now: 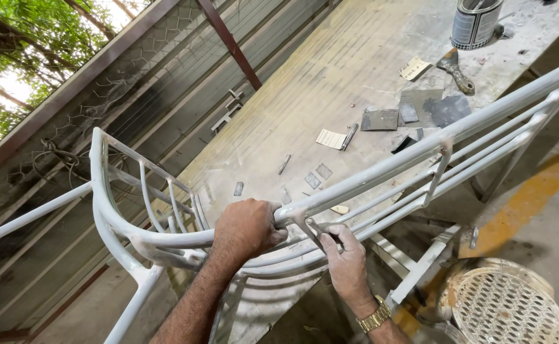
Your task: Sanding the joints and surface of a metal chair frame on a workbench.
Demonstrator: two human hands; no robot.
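A white-painted metal chair frame [381,169] lies tilted across the edge of a long dusty workbench [330,70]. My left hand [247,228] is wrapped around the frame's top tube near its curved corner. My right hand [346,258], with a gold watch on the wrist, pinches a small flat metal blade, likely a scraper, against a joint where a short upright meets the tube. The frame's thin curved bars [158,197] fan out to the left.
On the bench lie a putty knife [456,69], grey sandpaper pieces [420,108], paper scraps [330,138], small metal chips and a tin can [475,22]. A perforated round stool seat [509,302] stands on the floor at lower right. A corrugated wall with wire mesh runs along the left.
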